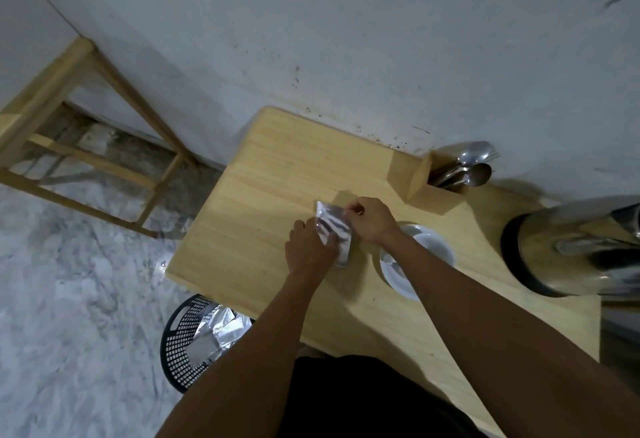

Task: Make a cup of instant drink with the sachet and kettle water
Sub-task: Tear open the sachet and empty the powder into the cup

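A silvery sachet (333, 226) with dark markings is held over the wooden table (263, 195). My left hand (309, 250) grips its lower left side. My right hand (369, 219) pinches its top right corner. A white cup on a white saucer (434, 247) stands just right of my hands, partly hidden by my right forearm. A shiny steel kettle (575, 250) with a black base stands at the table's right edge.
A wooden holder (420, 177) with metal spoons (471, 167) stands at the back against the wall. A black mesh bin (194, 337) with foil wrappers sits on the floor left of the table. A wooden stool frame (79, 146) stands further left.
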`<state>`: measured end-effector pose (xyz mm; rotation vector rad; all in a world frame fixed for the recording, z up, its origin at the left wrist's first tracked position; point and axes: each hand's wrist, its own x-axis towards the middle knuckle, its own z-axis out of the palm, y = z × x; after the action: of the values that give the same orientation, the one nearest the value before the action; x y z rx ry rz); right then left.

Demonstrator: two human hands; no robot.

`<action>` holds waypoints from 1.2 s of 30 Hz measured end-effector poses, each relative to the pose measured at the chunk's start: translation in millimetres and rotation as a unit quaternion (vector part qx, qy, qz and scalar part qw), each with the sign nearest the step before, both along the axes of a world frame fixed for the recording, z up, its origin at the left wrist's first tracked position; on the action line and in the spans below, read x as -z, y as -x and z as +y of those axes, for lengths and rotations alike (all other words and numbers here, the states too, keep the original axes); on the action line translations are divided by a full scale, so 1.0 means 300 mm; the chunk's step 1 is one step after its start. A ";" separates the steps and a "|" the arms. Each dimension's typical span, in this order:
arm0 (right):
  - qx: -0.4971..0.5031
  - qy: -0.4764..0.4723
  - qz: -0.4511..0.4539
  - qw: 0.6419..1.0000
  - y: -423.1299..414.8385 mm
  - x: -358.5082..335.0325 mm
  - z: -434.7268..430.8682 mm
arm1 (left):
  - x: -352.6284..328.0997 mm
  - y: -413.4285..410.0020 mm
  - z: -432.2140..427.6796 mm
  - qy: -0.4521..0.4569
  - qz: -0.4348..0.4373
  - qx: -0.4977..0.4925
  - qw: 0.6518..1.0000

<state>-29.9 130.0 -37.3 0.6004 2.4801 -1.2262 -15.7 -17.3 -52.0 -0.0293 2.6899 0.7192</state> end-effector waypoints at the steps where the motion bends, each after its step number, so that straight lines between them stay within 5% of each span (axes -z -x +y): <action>1: 0.000 0.020 0.010 1.000 -0.002 -0.023 0.005 | -0.016 0.010 -0.002 -0.019 0.014 -0.016 1.000; 8: 0.067 0.166 0.116 0.977 -0.047 -0.250 0.060 | -0.216 0.118 -0.003 -0.332 -0.028 -0.080 0.939; 13: 0.110 0.186 0.150 0.965 -0.086 -0.395 0.132 | -0.384 0.131 0.038 -0.406 -0.015 -0.017 0.914; 26: -0.022 0.009 0.259 0.966 -0.179 -0.730 0.254 | -0.677 0.116 0.117 -0.341 0.054 0.216 0.914; 36: -0.145 -0.122 0.223 0.956 -0.173 -0.867 0.245 | -0.781 0.097 0.116 -0.257 0.106 0.269 0.922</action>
<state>21.8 203.6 222.8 -0.0058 2.9840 -1.0353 -44.7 17.5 182.2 0.9251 2.4138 1.2522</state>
